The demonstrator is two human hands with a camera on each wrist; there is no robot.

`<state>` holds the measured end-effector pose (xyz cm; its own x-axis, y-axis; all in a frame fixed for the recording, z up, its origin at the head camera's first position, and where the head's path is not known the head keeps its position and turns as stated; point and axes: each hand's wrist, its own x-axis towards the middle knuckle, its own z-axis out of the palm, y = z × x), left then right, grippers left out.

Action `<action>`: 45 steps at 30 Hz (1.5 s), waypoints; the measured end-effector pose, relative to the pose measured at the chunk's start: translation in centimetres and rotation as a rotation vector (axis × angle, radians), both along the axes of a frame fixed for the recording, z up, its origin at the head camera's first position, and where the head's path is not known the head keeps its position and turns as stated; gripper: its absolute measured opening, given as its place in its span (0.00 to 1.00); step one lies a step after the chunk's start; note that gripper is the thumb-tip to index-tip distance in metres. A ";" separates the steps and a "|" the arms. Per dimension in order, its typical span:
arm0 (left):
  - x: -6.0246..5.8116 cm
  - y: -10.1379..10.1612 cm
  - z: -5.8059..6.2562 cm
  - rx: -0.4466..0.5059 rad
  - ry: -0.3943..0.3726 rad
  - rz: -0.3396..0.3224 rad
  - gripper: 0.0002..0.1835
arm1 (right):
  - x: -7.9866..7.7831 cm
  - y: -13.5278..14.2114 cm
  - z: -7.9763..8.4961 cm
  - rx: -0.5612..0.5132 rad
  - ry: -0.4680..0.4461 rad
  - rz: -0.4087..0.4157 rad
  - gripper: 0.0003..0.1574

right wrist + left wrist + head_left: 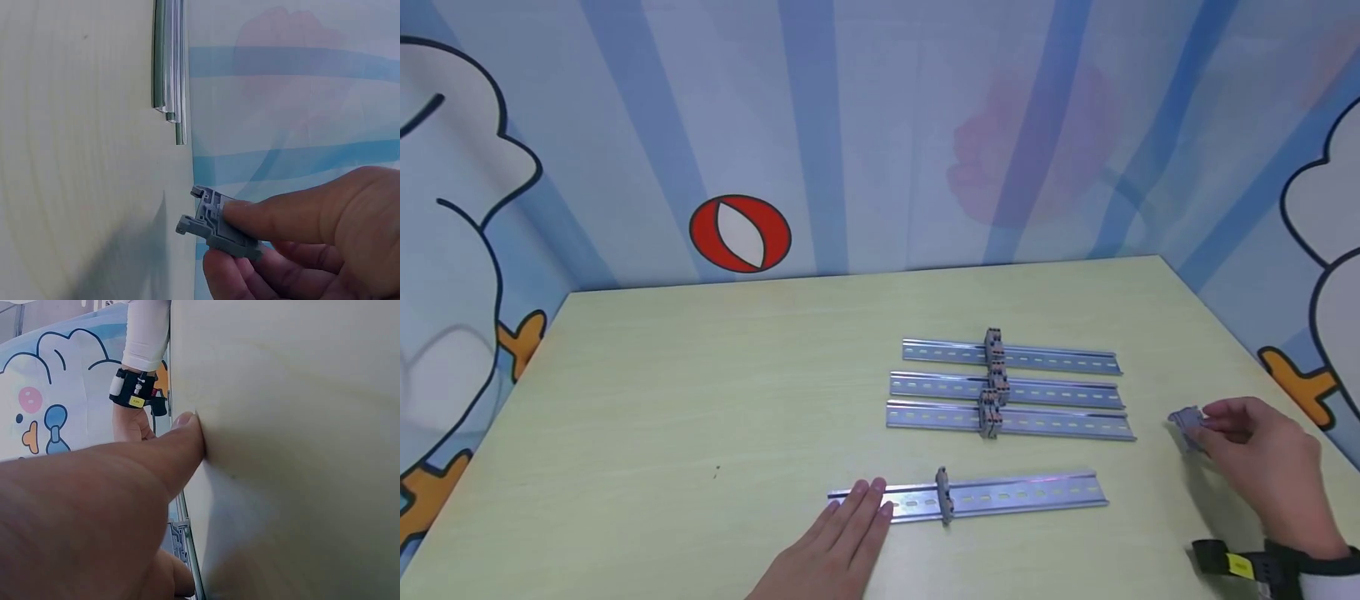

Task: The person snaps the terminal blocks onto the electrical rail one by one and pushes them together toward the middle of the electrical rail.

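Note:
A slotted metal DIN rail [1022, 495] lies near the front of the table with one grey terminal block [943, 497] standing across it. My left hand [835, 546] rests on that rail's left end, its fingers straight. Off to the right, my right hand [1262, 462] pinches another grey terminal block [225, 225] between thumb and fingers, held above the table. The right wrist view shows this block's clip feet pointing away from the palm. In the left wrist view, the left thumb [184, 434] lies along the table surface.
Behind the front rail lie three more DIN rails, the far [1060, 359], the middle [1060, 392] and the near one [1067, 422]. Each carries grey terminal blocks [990, 413] around its middle. A printed cloth wall [880, 150] borders the wooden table [625, 433].

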<state>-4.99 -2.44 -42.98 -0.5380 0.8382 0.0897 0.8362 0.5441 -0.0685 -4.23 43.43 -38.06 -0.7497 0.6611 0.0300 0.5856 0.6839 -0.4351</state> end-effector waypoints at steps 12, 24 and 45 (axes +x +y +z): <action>-0.2 0.3 0.3 -0.024 -0.059 -0.001 0.51 | 0.5 -0.4 0.2 -0.028 -0.031 -0.044 0.25; -0.3 0.5 0.5 -0.038 -0.085 -0.005 0.52 | 1.3 -2.3 0.7 -0.042 -0.047 0.031 0.22; -0.4 0.1 -1.2 0.077 0.192 -0.020 0.49 | 1.1 -6.8 2.4 -0.178 -0.210 0.430 0.11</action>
<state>-5.42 -2.31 -44.20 -0.4882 0.8351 0.2534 0.8226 0.5373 -0.1860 -3.15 36.59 -35.62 -0.9328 0.2727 -0.2356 0.3549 0.8084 -0.4697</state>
